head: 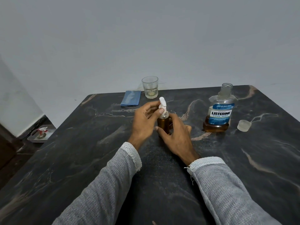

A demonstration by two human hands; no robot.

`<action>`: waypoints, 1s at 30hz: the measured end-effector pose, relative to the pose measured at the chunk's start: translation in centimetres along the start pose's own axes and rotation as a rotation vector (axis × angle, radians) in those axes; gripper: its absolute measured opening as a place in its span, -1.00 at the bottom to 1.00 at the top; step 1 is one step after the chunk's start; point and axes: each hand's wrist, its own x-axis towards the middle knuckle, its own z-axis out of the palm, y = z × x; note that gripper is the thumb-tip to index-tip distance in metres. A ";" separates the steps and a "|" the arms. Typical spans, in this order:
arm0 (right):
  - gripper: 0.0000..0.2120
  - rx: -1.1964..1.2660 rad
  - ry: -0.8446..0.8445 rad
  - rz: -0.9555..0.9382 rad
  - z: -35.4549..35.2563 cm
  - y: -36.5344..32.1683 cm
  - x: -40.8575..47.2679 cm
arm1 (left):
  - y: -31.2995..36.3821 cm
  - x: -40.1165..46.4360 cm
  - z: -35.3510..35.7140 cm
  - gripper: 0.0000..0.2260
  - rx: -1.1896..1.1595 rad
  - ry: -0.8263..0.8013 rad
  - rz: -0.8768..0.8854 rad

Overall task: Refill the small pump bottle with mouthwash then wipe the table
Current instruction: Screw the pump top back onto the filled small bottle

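My left hand pinches the white pump head between thumb and fingertips, seating or twisting it onto the neck of the small pump bottle. My right hand wraps the bottle's body from the near right side, fingers curled around it, steadying it upright on the desk.

The bottle stands at the middle of the desk, and I take everything else from it. It looks nearly full of amber liquid, so I judge the pouring done and the pump closing the step in hand. It is small and light, probably smooth plastic, possibly slick if any mouthwash has run down the side. I should grip the body low and firm, and turn only the collar under the pump head, not the thin spout, which would flex or snap.

To the right of the bottle stands the mouthwash bottle, open, with amber liquid low in it. Its clear cap lies farther right, apart from it. Behind the pump bottle, at the far edge, stands a glass, and just left of that lies a folded blue cloth, which I take to be for wiping.
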 end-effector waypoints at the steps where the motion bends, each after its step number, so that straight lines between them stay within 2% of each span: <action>1: -0.53 -0.002 -0.002 0.002 0.0 0.0 0.0 | -0.1 0.0 -0.1 -0.75 0.013 -0.022 0.004; 7: -0.51 -0.004 0.002 -0.004 0.0 0.0 0.0 | 0.1 0.1 -0.1 -0.81 0.041 -0.119 -0.012; 10: -0.51 -0.004 0.002 -0.006 0.0 0.0 -0.1 | 0.0 0.6 0.2 -0.74 0.080 -0.061 -0.041; 13: -0.52 -0.002 0.002 -0.007 0.0 0.0 -0.1 | -0.4 0.9 0.2 -0.70 0.019 0.008 -0.087; 18: -0.52 -0.011 0.003 -0.010 0.1 0.2 0.0 | -0.6 0.5 -0.4 -0.82 0.044 -0.048 -0.013; 22: -0.51 -0.005 0.005 -0.004 0.1 0.2 0.0 | -0.4 0.2 -0.7 -0.82 0.119 -0.117 0.053; 27: -0.52 -0.002 0.003 -0.004 0.0 0.0 0.0 | -0.1 0.8 0.1 -0.79 0.022 0.018 -0.027; 30: -0.52 -0.001 0.000 -0.007 0.0 0.1 -0.1 | -0.2 1.1 -0.2 -0.84 0.056 -0.007 -0.007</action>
